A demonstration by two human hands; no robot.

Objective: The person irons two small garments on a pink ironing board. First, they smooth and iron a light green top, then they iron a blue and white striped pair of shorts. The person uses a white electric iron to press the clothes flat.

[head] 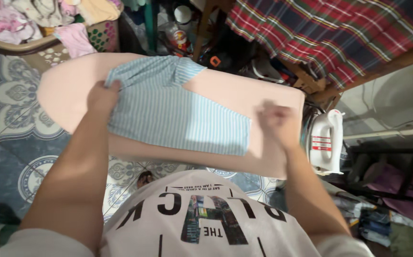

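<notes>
A patterned tile floor (pixel 11 119) is showing under a pink ironing board surface (pixel 68 90), with a laundry basket (pixel 35 43) of clothes sitting at the far left. The left hand (pixel 102 96) is gripping the left edge of a blue-and-white striped garment (pixel 173 114), which is lying flat across the surface. The right hand (pixel 277 123), blurred, is closing on the garment's right edge. A white iron (pixel 325 143) is standing upright just beside the board's right end, below a plaid cloth (pixel 330 33).
</notes>
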